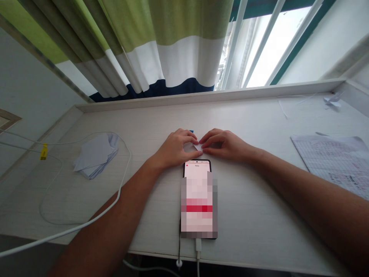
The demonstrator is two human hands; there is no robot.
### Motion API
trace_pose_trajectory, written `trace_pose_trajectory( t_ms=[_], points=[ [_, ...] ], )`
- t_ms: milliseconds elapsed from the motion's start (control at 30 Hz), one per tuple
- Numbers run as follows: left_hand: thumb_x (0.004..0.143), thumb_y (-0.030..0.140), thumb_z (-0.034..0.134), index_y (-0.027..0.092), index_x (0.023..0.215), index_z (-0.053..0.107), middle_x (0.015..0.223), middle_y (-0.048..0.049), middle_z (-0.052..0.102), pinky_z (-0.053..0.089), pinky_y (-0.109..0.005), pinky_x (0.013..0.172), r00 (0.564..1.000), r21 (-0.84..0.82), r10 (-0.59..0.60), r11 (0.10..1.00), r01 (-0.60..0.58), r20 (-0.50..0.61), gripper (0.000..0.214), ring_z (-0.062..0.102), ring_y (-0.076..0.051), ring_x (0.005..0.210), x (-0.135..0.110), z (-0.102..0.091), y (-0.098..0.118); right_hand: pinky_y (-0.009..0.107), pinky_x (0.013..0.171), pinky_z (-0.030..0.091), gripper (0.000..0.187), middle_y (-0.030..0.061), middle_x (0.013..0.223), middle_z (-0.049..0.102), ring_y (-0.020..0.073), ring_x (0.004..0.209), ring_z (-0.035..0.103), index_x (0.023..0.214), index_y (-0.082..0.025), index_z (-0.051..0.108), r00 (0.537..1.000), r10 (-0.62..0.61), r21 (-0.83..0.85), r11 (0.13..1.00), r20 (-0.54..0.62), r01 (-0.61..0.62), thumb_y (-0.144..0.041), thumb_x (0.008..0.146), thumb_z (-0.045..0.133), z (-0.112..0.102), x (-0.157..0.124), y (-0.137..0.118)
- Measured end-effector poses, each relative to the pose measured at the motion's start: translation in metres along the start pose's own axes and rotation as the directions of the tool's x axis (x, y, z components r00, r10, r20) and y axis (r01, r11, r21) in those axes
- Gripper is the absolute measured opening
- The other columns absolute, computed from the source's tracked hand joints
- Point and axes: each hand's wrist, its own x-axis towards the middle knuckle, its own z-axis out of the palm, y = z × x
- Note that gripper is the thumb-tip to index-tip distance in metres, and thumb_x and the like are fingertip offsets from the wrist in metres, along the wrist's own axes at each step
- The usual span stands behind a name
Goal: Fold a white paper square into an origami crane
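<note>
My left hand (176, 148) and my right hand (223, 144) meet at the middle of the white desk (259, 215), fingertips pressed together on a small piece of white paper (197, 146) lying flat. A bit of blue shows just behind my left fingertips. Both hands have curled fingers pinching the paper. A phone (198, 200) with a lit screen lies just in front of the hands, plugged into a cable at its near end.
A stack of white paper squares (96, 155) lies at the left, ringed by a white cable (86, 221). A printed sheet (334, 159) sits at the right. Paper scraps (331, 100) lie at the far right corner. A striped curtain (150, 50) and window are behind.
</note>
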Motion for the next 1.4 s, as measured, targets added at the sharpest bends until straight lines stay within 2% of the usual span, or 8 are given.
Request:
trace_pose_trajectory(
  t_ms=[400,633,800,900,1000,1167,1300,1400],
  points=[
    [0.075,0.038,0.086,0.024,0.101,0.076,0.120,-0.0040,0.075,0.046,-0.047,0.108,0.999,0.000,-0.040,0.999,0.040,0.001,0.031,0.062,-0.027,0.121,0.001,0.001,0.001,0.040,0.092,0.054,0.012,0.0063,0.110,0.077,0.0250,0.102,0.070,0.080,-0.023,0.078,0.991,0.132,0.096,0.987,-0.022,-0.129,-0.022,0.083,0.067,0.002,0.003,-0.005],
    [0.076,0.037,0.086,0.023,0.097,0.075,0.122,-0.0049,0.075,0.046,-0.049,0.109,0.999,-0.019,-0.046,0.999,0.046,-0.005,0.028,0.062,-0.028,0.124,0.001,0.002,0.003,0.045,0.097,0.052,0.012,0.0090,0.119,0.073,0.0272,0.110,0.067,0.080,-0.022,0.076,0.987,0.125,0.007,0.992,-0.105,-0.125,-0.031,0.085,0.070,0.008,0.002,-0.005],
    [0.080,0.041,0.082,0.024,0.093,0.076,0.119,-0.0054,0.076,0.046,-0.049,0.108,0.998,-0.043,-0.052,0.998,0.051,-0.021,0.023,0.062,-0.028,0.122,0.001,0.003,0.003,0.049,0.099,0.051,0.012,0.0094,0.109,0.073,0.0290,0.106,0.064,0.081,-0.022,0.073,0.953,0.188,-0.081,0.974,-0.239,-0.213,-0.032,0.087,0.069,0.014,0.003,0.003],
    [0.090,0.038,0.070,0.023,0.093,0.075,0.114,-0.0056,0.076,0.046,-0.047,0.107,0.994,-0.052,-0.095,0.994,0.093,-0.050,0.016,0.063,-0.027,0.119,0.002,0.007,0.003,0.054,0.103,0.047,0.021,0.0122,0.119,0.070,0.0346,0.116,0.058,0.102,-0.022,0.077,0.956,0.187,-0.162,0.961,-0.224,-0.226,-0.033,0.085,0.072,0.015,0.003,0.005],
    [0.089,0.032,0.070,0.022,0.106,0.072,0.116,-0.0063,0.074,0.046,-0.048,0.106,0.977,0.008,-0.188,0.982,0.190,-0.103,0.020,0.061,-0.027,0.118,0.002,0.012,0.006,0.058,0.106,0.043,0.029,0.0130,0.124,0.067,0.0376,0.121,0.054,0.113,-0.023,0.077,0.960,0.209,-0.200,0.949,-0.184,-0.245,-0.035,0.088,0.069,0.015,0.003,0.005],
    [0.085,0.032,0.071,0.025,0.115,0.071,0.130,-0.0064,0.067,0.039,-0.053,0.112,0.968,0.088,-0.239,0.966,0.245,-0.071,0.032,0.053,-0.031,0.128,0.001,0.016,0.010,0.060,0.109,0.037,0.022,0.0101,0.122,0.070,0.0360,0.124,0.053,0.108,-0.025,0.077,0.962,0.226,-0.165,0.954,-0.152,-0.250,-0.033,0.090,0.066,0.014,0.002,0.001],
    [0.084,0.033,0.074,0.024,0.107,0.074,0.125,-0.0053,0.070,0.040,-0.052,0.112,0.969,0.037,-0.234,0.971,0.238,-0.078,0.025,0.056,-0.030,0.124,0.001,0.015,0.012,0.058,0.109,0.036,0.019,0.0072,0.110,0.075,0.0317,0.115,0.061,0.103,-0.025,0.074,0.963,0.219,-0.110,0.965,-0.159,-0.238,-0.024,0.086,0.067,0.013,0.003,-0.002],
    [0.083,0.028,0.075,0.024,0.099,0.074,0.115,-0.0042,0.074,0.044,-0.049,0.107,0.973,-0.010,-0.209,0.978,0.209,-0.094,0.017,0.060,-0.028,0.119,0.001,0.015,0.013,0.050,0.103,0.043,0.013,0.0047,0.098,0.076,0.0271,0.100,0.066,0.094,-0.024,0.074,0.959,0.228,-0.077,0.967,-0.167,-0.243,-0.023,0.085,0.066,0.012,0.003,-0.004]
  ],
)
